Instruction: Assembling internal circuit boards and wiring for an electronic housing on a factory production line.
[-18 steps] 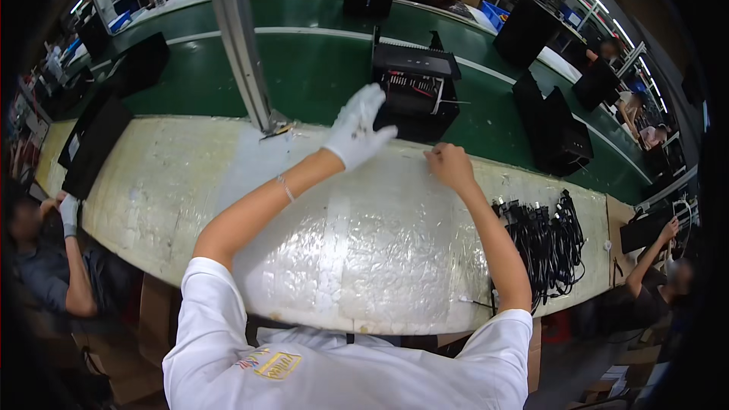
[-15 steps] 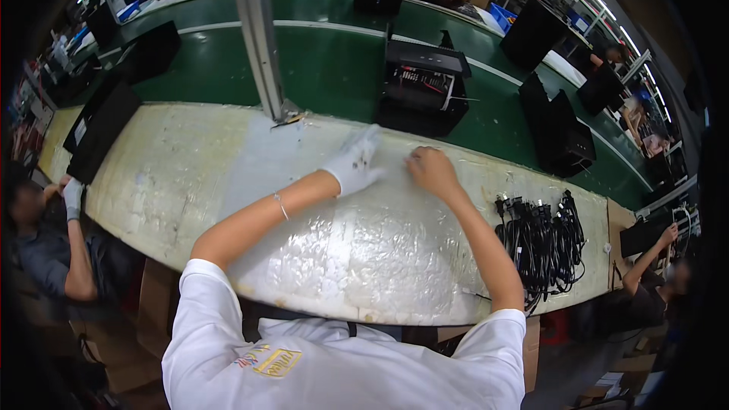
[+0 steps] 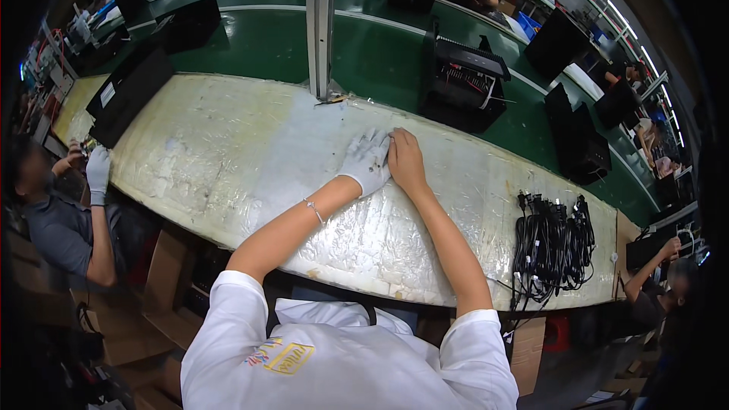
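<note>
My left hand (image 3: 367, 162), in a white work glove marked with dark spots, rests on the film-covered bench (image 3: 228, 152) with its fingers stretched out and a little spread. Right beside it, touching its edge, lies my bare right hand (image 3: 408, 159), fingers extended and close together. I see nothing held in either hand. On the right part of the bench is a heap of black power cables (image 3: 553, 247). Past the bench edge, a black computer case (image 3: 467, 80) with its inside and wires showing sits on the green conveyor (image 3: 262, 42).
A metal post (image 3: 320, 30) rises at the bench's far edge. At the left, a co-worker's gloved hand (image 3: 98, 171) is near a black case panel (image 3: 130, 95). More black cases (image 3: 577, 137) stand on the conveyor to the right. Cardboard boxes (image 3: 167, 277) are below the bench.
My hands have come together, the right moving left until it meets the gloved left, which now lies flatter. The whole view has shifted, with the post and bench appearing further right.
</note>
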{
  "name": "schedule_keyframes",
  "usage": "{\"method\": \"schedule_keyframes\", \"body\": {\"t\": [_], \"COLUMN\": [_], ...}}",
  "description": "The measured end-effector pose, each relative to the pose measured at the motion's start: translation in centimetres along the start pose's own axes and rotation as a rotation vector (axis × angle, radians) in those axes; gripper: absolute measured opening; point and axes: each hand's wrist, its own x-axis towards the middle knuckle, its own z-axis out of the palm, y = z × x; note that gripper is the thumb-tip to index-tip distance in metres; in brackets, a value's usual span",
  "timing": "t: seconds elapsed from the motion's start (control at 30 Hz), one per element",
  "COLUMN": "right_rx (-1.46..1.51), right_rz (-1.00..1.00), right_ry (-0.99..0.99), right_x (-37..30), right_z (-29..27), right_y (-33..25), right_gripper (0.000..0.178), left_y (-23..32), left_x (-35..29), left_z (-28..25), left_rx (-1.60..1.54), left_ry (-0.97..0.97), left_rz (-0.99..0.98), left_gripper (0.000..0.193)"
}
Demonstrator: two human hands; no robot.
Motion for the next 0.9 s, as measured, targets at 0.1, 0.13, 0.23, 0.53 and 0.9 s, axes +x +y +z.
{"method": "schedule_keyframes", "body": {"t": [0.1,0.13,0.23,0.53,0.9], "right_rx": [0.012,0.018,-0.013,-0.044,-0.269], "right_rz": [0.021,0.013,0.045,-0.031,-0.451], "right_ry": [0.0,-0.005,-0.002,-0.03,-0.015], "right_x": [0.1,0.1,0.4,-0.3,-0.4], "right_z": [0.1,0.1,0.3,-0.6,1.9], "right_y": [-0.3,-0.4,-1.0,-1.6,-8.6], "right_gripper": [0.022,0.022,0.022,0.018,0.026], "left_y": [0.0,-0.1,-0.8,1.2,-4.9], "left_x": [-0.2,-0.4,-0.3,-9.4,-26.3], "left_z": [-0.7,-1.1,-0.8,-11.0,-19.9], "left_rx": [-0.022,-0.039,-0.06,-0.195,-0.042], "left_ry": [-0.021,-0.039,0.005,-0.277,0.585], "left_rz": [0.006,0.001,0.032,0.176,-0.123], "left_gripper": [0.062,0.062,0.063,0.071,0.068]}}
